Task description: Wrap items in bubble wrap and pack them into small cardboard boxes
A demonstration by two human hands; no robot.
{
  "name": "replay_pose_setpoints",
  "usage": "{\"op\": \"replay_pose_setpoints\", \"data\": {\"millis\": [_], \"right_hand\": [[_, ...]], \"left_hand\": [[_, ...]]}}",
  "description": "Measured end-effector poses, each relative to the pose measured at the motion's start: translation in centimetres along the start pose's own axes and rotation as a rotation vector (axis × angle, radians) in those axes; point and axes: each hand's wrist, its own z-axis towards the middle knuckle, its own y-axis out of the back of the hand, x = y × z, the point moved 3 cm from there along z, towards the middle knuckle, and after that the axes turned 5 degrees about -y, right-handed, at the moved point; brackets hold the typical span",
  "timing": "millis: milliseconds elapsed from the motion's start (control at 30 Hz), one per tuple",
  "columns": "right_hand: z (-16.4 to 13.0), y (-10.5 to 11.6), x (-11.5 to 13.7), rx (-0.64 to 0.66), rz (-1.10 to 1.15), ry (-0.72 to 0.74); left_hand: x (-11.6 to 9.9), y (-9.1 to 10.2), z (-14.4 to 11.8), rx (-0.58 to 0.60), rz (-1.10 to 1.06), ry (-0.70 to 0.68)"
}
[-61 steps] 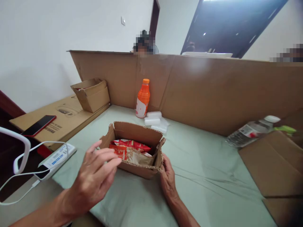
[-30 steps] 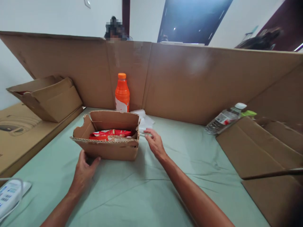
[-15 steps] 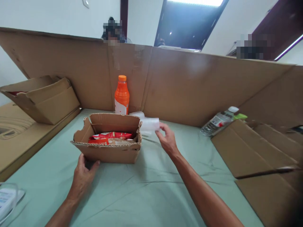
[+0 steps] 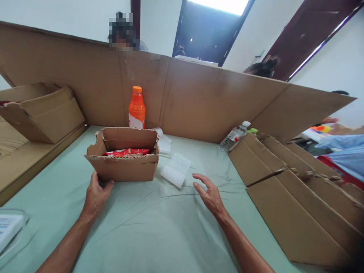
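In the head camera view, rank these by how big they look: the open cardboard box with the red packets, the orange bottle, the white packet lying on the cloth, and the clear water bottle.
Largest to smallest, as they look:
1. Open cardboard box
2. Orange bottle
3. White packet and clear water bottle: these look about alike, and the bottle lies farther back, so I won't rank them.
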Motion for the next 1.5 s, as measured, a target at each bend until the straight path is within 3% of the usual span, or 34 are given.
{"op": "replay_pose_setpoints", "data": {"millis": [167,267,333,433,500,600,700,800,900,1000,1100,1200,1333,1400,1500], "right_hand": [[3.4,-4.4,1.5,0.055,-0.086,-0.051],[3.4,-5.5,2.4,0.103,-0.084,-0.003],[1.8,-4.7,3.6,0.189,-0.063,0.086],[-1.9,-2.3,5.8,0.458,0.012,0.256],[-3.7,-0.8,6.6,0.573,0.076,0.270],[-4.5,-0.3,6.4,0.483,0.068,0.157],[-5.6,-1.9,6.4,0.363,-0.048,0.145],[-8.6,-3.2,8.3,0.507,-0.024,0.282],[-11.4,-2.2,10.5,0.704,0.197,0.302],[-12.5,0.0,10.5,0.618,0.306,0.214],[-13.5,0.6,8.9,0.509,0.106,0.261],[-14.9,-0.9,7.7,0.485,-0.147,0.379],[-15.7,-3.4,7.7,0.369,-0.283,0.496],[-15.6,-4.0,8.1,0.294,-0.204,0.523],[-15.4,-4.1,8.3,0.217,0.021,0.422]], "left_hand": [[0.1,0.1,0.2,0.001,-0.012,-0.010],[0.1,0.2,0.2,-0.010,-0.022,-0.006],[-0.1,0.2,0.1,-0.013,-0.024,0.000],[-0.5,0.2,0.0,-0.008,-0.022,0.001],[-0.7,0.2,0.0,-0.004,-0.019,0.000],[-0.6,0.2,0.2,-0.002,-0.013,-0.001],[-0.3,0.2,0.4,-0.007,-0.017,-0.010],[-0.1,0.3,0.4,-0.011,-0.043,-0.024],[-0.2,0.5,0.4,-0.014,-0.053,-0.044],[-0.2,0.6,0.5,-0.014,-0.046,-0.063],[-0.4,0.7,0.5,-0.025,-0.029,-0.084],[-1.6,1.4,-0.2,-0.087,0.025,-0.128],[-5.8,3.4,-3.9,-0.177,0.160,-0.363],[-7.8,4.0,-6.7,-0.064,0.171,-0.447],[-9.1,3.1,-11.4,0.392,0.095,-0.441]]}}
